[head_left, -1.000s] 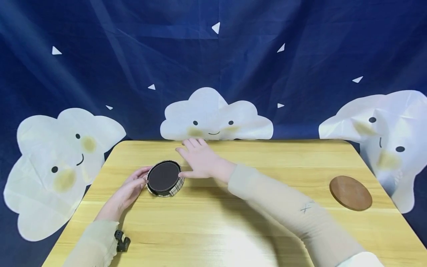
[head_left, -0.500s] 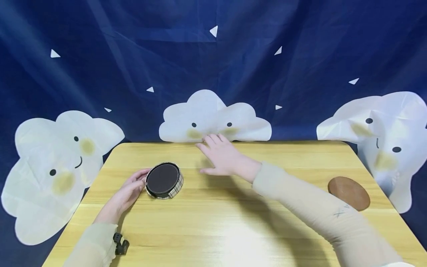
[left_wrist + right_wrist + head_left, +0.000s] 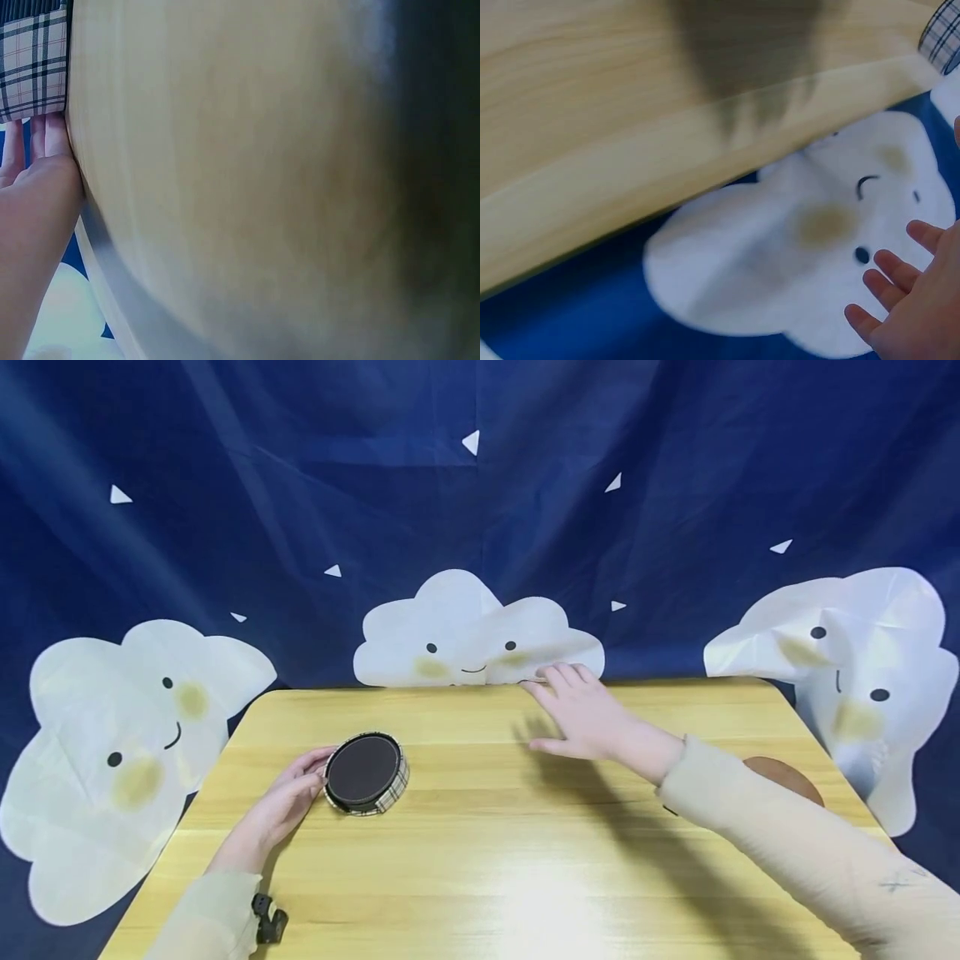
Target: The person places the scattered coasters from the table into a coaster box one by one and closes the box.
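Observation:
A round coaster holder [image 3: 392, 792] with a plaid side stands on the left part of the table, a black coaster [image 3: 364, 768] lying face up in its top. My left hand [image 3: 288, 797] holds the holder at its left edge, thumb nearer me and fingers farther back. In the left wrist view, those fingers [image 3: 56, 136] meet the end of the plaid wall [image 3: 34, 64]. My right hand [image 3: 585, 714] hovers near the table's back edge, fingers spread and nothing in them. A brown disc [image 3: 783, 777] lies at the right, partly hidden by my right sleeve.
The light wood table [image 3: 465, 843] ends at a back edge below a dark blue curtain [image 3: 420, 468] printed with white clouds. A small black device [image 3: 270, 920] sits at my left cuff. The right arm casts a long shadow across the wood.
My right hand has moved away from the coaster holder, rightward along the back edge, and its sleeve now covers part of the brown disc. The left hand stays at the holder.

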Available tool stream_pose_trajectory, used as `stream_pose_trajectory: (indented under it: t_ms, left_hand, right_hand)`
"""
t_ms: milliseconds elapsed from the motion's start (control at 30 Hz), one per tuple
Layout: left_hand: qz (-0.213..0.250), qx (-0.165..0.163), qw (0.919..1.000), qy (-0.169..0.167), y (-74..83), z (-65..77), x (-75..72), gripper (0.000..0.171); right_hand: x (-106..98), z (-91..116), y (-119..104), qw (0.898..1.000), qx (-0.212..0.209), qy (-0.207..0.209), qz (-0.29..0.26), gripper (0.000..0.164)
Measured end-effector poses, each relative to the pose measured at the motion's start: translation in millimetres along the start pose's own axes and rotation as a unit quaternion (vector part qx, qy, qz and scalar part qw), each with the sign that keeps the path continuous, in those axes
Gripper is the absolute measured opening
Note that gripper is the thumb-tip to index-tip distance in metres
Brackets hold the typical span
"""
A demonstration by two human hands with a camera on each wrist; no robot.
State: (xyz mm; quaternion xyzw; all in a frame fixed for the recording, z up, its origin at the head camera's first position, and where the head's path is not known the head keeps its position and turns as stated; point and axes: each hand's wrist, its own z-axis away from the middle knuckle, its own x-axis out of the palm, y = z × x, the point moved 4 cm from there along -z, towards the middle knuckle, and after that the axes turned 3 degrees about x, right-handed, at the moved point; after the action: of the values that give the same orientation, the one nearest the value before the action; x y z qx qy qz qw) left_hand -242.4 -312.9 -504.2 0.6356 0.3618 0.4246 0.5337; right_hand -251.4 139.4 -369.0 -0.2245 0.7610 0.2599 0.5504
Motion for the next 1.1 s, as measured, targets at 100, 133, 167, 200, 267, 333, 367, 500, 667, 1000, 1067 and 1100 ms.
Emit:
stream_pose_trajectory:
  t_ms: [100, 133, 167, 200, 267, 333, 367, 500, 667, 1000, 1067, 1100]
  left_hand:
    - [0.000, 0.002, 1.0000, -0.002, -1.0, 0.2, -0.4, 0.056]
    - [0.000, 0.002, 1.0000, -0.002, -1.2, 0.1, -0.8, 0.056]
    - [0.000, 0.002, 1.0000, -0.001, -1.3, 0.1, -0.9, 0.056]
    - [-0.001, 0.001, 1.0000, -0.001, -1.3, 0.2, -1.1, 0.056]
    - [0.001, 0.001, 1.0000, 0.000, -1.7, 0.2, -1.1, 0.056]
    - [0.001, 0.001, 1.0000, 0.002, -1.8, 0.3, -0.9, 0.056]
    - [0.002, 0.003, 1.0000, 0.002, -1.6, 0.4, -0.6, 0.056]
    - [0.008, 0.007, 0.9999, 0.002, -1.6, 0.1, -0.8, 0.056]
    - [0.011, 0.009, 0.9999, 0.002, -1.7, -0.2, -1.3, 0.057]
    - [0.016, 0.009, 0.9998, -0.009, -2.5, -0.7, -0.9, 0.057]
    - [0.017, 0.011, 0.9997, -0.011, -2.4, -0.4, -0.5, 0.056]
    - [0.018, 0.012, 0.9997, -0.011, -2.3, -0.3, -0.4, 0.056]
  right_hand:
    - [0.0, 18.2, 16.4, 1.000, 0.017, 0.003, -0.001, 0.088]
    - [0.4, 24.2, 21.8, 1.000, 0.023, 0.003, -0.002, 0.087]
    - [-0.5, 30.3, 26.6, 1.000, 0.029, 0.003, -0.003, 0.087]
    - [-1.1, 36.4, 31.5, 0.999, 0.035, 0.003, -0.002, 0.086]
    - [-3.6, 48.1, 40.2, 0.999, 0.051, -0.001, -0.004, 0.085]
    - [-6.3, 59.7, 48.7, 0.998, 0.067, -0.007, -0.001, 0.085]
    - [-7.0, 65.5, 53.2, 0.997, 0.072, -0.008, 0.002, 0.085]
    - [-5.8, 88.8, 70.2, 0.996, 0.088, 0.002, 0.012, 0.084]
    - [0.0, 117.3, 86.9, 0.994, 0.105, 0.030, 0.009, 0.082]
    - [5.4, 167.4, 109.3, 0.986, 0.166, 0.013, 0.005, 0.084]
    - [6.8, 177.9, 114.0, 0.983, 0.181, 0.004, 0.013, 0.083]
    - [7.4, 183.4, 116.3, 0.982, 0.189, -0.002, 0.017, 0.083]
